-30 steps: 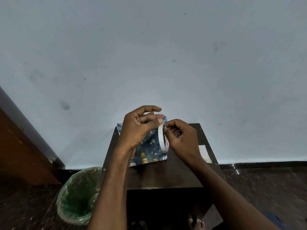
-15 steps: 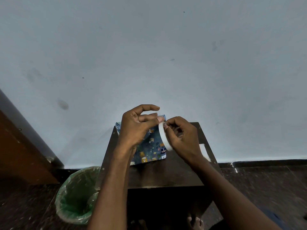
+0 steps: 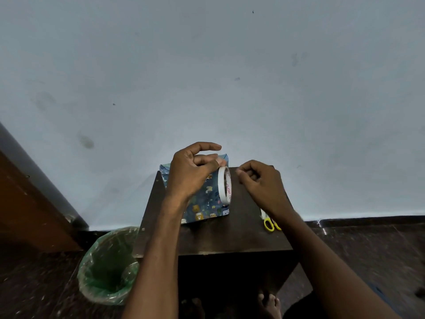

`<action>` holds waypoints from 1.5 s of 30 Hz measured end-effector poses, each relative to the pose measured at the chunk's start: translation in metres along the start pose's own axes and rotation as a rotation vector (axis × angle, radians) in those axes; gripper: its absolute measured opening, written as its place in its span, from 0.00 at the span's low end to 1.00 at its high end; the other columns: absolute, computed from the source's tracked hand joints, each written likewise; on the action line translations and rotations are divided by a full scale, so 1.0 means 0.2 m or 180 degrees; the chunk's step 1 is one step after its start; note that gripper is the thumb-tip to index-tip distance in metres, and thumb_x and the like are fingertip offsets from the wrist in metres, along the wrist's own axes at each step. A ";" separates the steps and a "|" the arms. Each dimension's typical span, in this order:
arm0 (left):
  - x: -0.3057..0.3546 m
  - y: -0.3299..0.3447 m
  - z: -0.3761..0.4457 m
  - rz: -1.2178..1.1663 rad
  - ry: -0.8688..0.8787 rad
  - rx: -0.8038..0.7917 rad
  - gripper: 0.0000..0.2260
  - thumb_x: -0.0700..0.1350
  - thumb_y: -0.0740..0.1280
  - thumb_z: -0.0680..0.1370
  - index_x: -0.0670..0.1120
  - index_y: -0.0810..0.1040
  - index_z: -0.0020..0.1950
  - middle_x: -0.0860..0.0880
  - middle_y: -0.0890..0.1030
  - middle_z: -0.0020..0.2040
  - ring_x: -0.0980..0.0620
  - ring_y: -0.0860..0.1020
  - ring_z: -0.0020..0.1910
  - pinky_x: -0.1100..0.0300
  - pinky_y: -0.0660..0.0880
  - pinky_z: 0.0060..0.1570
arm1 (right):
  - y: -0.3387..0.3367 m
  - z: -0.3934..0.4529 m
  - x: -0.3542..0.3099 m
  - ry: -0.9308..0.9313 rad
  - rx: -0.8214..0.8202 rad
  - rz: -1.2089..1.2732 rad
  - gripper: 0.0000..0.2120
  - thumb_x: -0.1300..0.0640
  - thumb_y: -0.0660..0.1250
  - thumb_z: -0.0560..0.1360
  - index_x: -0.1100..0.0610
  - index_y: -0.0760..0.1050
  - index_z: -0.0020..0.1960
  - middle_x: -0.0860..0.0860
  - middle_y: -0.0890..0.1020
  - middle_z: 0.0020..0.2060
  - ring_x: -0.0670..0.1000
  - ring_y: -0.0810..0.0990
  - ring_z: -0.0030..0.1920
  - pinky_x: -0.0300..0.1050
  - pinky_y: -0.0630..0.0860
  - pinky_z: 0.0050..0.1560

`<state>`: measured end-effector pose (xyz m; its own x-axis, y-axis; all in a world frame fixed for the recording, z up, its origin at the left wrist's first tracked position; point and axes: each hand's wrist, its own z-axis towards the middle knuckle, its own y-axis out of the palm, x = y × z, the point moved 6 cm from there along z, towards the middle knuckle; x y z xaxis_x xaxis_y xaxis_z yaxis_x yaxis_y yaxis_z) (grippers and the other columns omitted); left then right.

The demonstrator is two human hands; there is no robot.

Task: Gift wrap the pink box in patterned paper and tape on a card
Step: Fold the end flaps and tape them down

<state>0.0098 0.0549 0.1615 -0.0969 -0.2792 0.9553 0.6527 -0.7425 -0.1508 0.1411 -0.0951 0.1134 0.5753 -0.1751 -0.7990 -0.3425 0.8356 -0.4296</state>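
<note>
Bare feet [image 3: 268, 303] show nearest me, under a dark wooden stand [image 3: 230, 236]. My left hand [image 3: 192, 173] pinches a white tape roll [image 3: 225, 185] upright above the wrapped box [image 3: 207, 199], which lies on the stand. My right hand [image 3: 259, 183] is curled, apparently drawing tape; I cannot tell. Next: cutting with the yellow scissors [image 3: 270, 224].

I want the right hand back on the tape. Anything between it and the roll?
Nothing visible: only open air separates the right hand from the white tape roll, which the left hand pinches above the blue patterned wrapped box.
</note>
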 end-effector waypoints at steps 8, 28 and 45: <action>0.01 -0.01 -0.01 0.0079 -0.0009 -0.0170 0.12 0.35 0.70 0.81 0.48 0.85 0.61 0.48 0.90 0.45 0.57 0.85 0.61 0.59 0.80 0.56 | -0.10 -0.11 0.29 0.1298 -0.1213 -0.1917 0.04 0.62 0.72 0.65 0.59 0.78 0.35 0.50 0.82 0.33 0.55 0.83 0.39 0.47 0.82 0.42; 0.00 -0.01 -0.03 0.0063 0.0061 -0.0172 0.14 0.39 0.78 0.77 0.48 0.85 0.61 0.47 0.90 0.44 0.58 0.84 0.61 0.48 0.77 0.70 | -0.12 -0.18 0.22 0.1280 -0.0968 -0.2696 0.12 0.57 0.71 0.73 0.57 0.77 0.56 0.56 0.82 0.55 0.60 0.81 0.58 0.46 0.71 0.47; -0.02 -0.01 0.00 0.0153 0.0235 -0.0115 0.14 0.37 0.77 0.77 0.49 0.85 0.61 0.48 0.89 0.42 0.56 0.85 0.62 0.45 0.76 0.71 | -0.13 0.03 -0.10 -0.0031 -0.1131 -0.0277 0.13 0.64 0.71 0.77 0.49 0.85 0.56 0.50 0.85 0.36 0.55 0.86 0.33 0.53 0.86 0.44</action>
<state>0.0080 0.0575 0.1578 -0.1222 -0.3581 0.9257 0.6304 -0.7483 -0.2063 0.1421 -0.1100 0.1433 0.6201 -0.2310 -0.7498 -0.5277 0.5844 -0.6165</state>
